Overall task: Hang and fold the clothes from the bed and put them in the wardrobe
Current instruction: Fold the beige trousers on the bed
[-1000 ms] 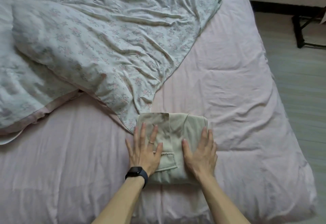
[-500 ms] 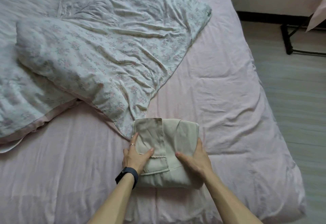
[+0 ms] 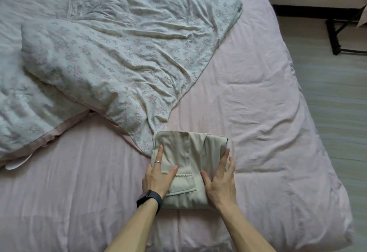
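Right, nearest first: both hands are on the folded beige cloth bundle (image 3: 190, 162), which lies on the pink bed sheet (image 3: 258, 132). The left hand (image 3: 158, 174) (black watch (image 3: 149, 200) on that wrist) lies along the bundle's left edge, and the right hand (image 3: 220, 180) along its right edge. The fingers are straight and the thumbs spread on top, so they press rather than clutch. Here's the danger: if it is lifted by the sides alone, the middle may sag, the loose stitched flap (image 3: 182, 184) on top could flop open, and the fold would come undone. At the bundle's far left corner, the white flower-printed quilt (image 3: 119, 63) touches it, so a careless scoop could drag that corner along. No wardrobe is in view, so I'd judge a carry lies ahead.
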The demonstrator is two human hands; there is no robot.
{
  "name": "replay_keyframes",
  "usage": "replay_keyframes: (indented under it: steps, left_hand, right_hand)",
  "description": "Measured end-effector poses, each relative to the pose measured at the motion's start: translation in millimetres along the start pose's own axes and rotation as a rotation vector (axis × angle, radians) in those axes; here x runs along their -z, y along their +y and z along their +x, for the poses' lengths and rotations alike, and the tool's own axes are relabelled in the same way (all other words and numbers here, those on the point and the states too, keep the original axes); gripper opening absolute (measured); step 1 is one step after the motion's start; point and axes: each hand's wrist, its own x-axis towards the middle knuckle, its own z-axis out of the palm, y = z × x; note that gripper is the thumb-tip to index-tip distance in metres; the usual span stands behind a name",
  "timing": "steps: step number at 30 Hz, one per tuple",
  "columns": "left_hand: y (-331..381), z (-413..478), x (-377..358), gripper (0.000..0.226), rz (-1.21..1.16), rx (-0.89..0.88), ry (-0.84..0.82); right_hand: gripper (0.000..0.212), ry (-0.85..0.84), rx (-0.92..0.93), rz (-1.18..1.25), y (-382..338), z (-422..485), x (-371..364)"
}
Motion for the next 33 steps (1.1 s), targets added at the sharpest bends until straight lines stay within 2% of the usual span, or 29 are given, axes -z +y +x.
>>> replay_keyframes:
  steps: [4, 7, 10, 14, 19, 25, 33]
  left_hand:
    - [-6, 3, -7, 0.087, 0.003, 0.002, 0.019]
    - [-8, 2, -12, 0.086, 0.058, -0.006, 0.024]
    - [-6, -3, -20, 0.085, 0.183, -0.03, 0.07]
    - [4, -9, -23, 0.082, 0.392, -0.04, 0.099]
    - [23, -16, -3, 0.08, 0.503, -0.055, 0.064]
    - [73, -13, 86, 0.08, 0.31, -0.074, 0.13]
    - [141, -28, 248, 0.082, 0.022, -0.07, 0.492]
  right_hand:
    - [0.118, 0.055, -0.015, 0.109, 8, 2, 1]
    - [0.099, 0.017, 0.085, 0.064, 14, 3, -4]
    - [0.084, -0.034, 0.089, -0.073, 14, 8, -12]
    - [0.08, -0.08, 0.075, -0.37, 2, 8, -16]
    - [0.074, -0.135, 0.143, -0.539, -20, 10, 4]
    - [0.073, -0.043, 0.279, -0.522, -99, 31, 80]
    - [0.067, 0.228, 0.674, -0.462, -251, 75, 185]
